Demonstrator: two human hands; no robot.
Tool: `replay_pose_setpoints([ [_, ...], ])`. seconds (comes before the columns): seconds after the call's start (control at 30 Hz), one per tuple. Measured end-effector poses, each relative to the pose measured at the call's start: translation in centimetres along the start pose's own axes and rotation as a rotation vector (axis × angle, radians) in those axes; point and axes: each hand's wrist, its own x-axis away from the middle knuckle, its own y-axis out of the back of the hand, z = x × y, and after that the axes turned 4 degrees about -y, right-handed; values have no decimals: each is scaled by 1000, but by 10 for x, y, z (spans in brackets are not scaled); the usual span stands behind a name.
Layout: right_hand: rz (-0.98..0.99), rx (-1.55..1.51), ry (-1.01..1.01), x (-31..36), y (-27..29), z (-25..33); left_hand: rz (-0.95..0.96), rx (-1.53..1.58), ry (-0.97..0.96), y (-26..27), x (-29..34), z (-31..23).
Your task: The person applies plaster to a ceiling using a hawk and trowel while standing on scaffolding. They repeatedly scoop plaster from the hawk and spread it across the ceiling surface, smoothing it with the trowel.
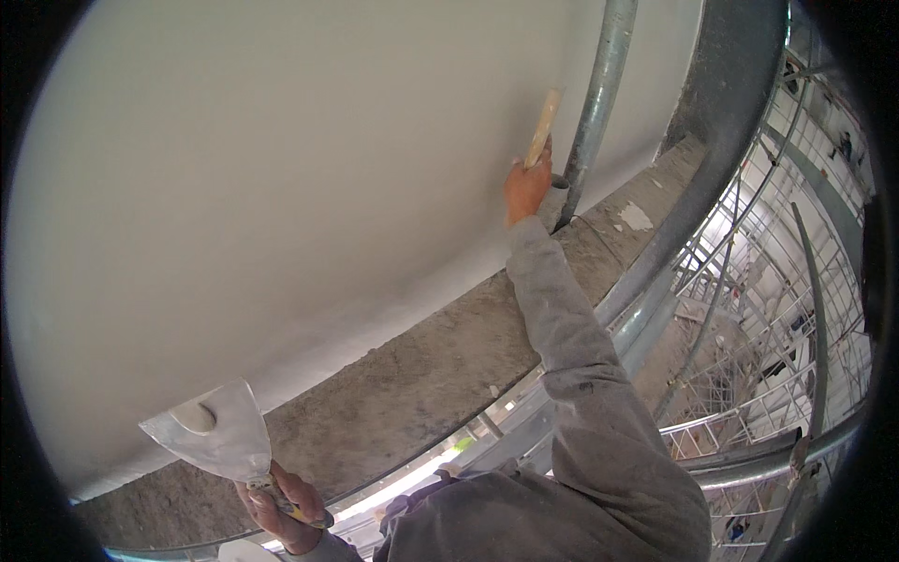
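Note:
At the lower left, my left hand (288,513) is closed round the handle of a putty knife (245,433). Its wide, flared metal blade points up beside the wall and carries a small blob of pale filler (194,418). My right hand (529,187) reaches far out and up, its fingers wrapped round a pale, straight, wood-coloured tool (544,126). That tool lies close to the smooth off-white wall (309,169); I cannot tell whether it touches. What the right hand's palm covers is hidden.
A metal scaffold pole (601,89) rises just right of my right hand. A dusty plank (412,384) runs along the wall's foot, with white splashes at its far end. Beyond a dark curved beam (735,89), scaffolding (749,309) and a lower floor show at right.

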Motion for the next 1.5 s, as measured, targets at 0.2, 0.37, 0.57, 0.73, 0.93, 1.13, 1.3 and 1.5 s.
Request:
replay_pose_setpoints([
  [0.2,217,-58,-230,-11,-7,-19,-10,-50,-14,13,7,-10],
  [0.37,455,-210,-337,29,5,0,-123,-43,29,30,7,-25],
  [0.57,520,-217,-62,83,-10,-24,70,14,26,52,-5,-29],
  [0.73,549,-261,-272,147,-27,-7,123,-9,12,79,-2,-24],
  [0.93,508,-149,-210,212,-49,47,192,108,19,135,5,-35],
  [1.13,524,-125,-53,287,-59,104,108,144,-14,177,17,-71],
  [1.3,502,-5,-84,348,-69,158,-26,227,69,219,29,-96],
  [1.5,553,-27,-130,403,-73,209,166,128,-97,222,22,-106],
])
